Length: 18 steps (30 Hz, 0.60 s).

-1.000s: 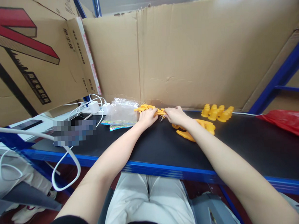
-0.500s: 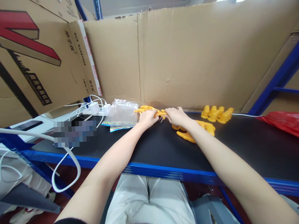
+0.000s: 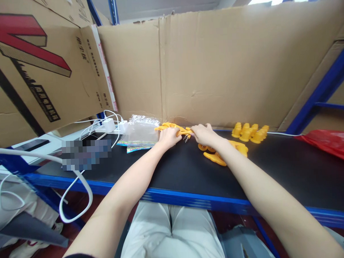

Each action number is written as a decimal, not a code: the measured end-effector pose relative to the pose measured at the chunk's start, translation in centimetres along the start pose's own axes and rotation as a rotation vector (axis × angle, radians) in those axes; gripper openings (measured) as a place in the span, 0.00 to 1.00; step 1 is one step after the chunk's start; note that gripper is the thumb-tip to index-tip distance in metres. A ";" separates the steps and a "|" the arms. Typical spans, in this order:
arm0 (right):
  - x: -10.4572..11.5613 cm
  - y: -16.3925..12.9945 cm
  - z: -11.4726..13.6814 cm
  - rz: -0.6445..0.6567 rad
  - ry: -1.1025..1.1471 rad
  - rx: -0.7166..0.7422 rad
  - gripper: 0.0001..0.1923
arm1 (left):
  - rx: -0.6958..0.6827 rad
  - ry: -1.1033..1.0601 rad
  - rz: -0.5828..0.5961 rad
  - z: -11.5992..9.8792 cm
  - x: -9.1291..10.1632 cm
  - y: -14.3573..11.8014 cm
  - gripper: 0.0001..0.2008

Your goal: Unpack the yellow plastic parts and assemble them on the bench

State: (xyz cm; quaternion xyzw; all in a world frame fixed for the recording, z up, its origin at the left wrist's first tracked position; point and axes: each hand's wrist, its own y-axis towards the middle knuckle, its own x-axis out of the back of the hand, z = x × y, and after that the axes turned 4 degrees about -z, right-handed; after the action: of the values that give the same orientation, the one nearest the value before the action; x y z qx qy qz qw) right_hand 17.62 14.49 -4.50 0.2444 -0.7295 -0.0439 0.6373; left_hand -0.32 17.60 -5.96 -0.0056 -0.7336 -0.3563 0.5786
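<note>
Both my hands meet at the far edge of the black table (image 3: 275, 174), against the cardboard wall. My left hand (image 3: 169, 137) and my right hand (image 3: 203, 134) pinch the same flat yellow plastic part (image 3: 183, 132) between them; a small metal spring hangs under it. More of these yellow parts lie just left of my left hand (image 3: 164, 126). Under my right forearm lies a pile of larger yellow plastic pieces (image 3: 215, 157). A row of small yellow cone-shaped pieces (image 3: 249, 132) stands to the right.
Clear plastic bags (image 3: 139, 132) with shiny cards lie left of my hands. White chargers and cables (image 3: 109, 124) sit further left. A red plastic bag (image 3: 330, 143) lies at the right. Cardboard sheets (image 3: 220, 67) wall the back. The table has a blue front edge (image 3: 191, 198).
Almost nothing moves; both hands stay on the yellow part, with only a slight shift of the view.
</note>
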 end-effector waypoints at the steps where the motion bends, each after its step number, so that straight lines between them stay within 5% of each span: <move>1: 0.0 0.0 0.0 0.018 0.000 0.002 0.13 | -0.003 0.003 0.002 0.0 0.0 0.0 0.13; 10: 0.4 -0.3 -0.2 -0.064 0.017 0.038 0.11 | 0.013 -0.017 0.026 -0.1 0.1 -0.1 0.14; 18: 0.3 -0.3 0.2 -0.001 -0.001 0.030 0.10 | 0.016 -0.036 0.018 0.0 0.1 -0.1 0.17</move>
State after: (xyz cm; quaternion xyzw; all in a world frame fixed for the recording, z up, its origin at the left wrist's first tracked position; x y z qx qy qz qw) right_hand 17.53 14.01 -4.34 0.2543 -0.7304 -0.0334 0.6331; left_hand -0.38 17.50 -5.93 -0.0140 -0.7467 -0.3453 0.5683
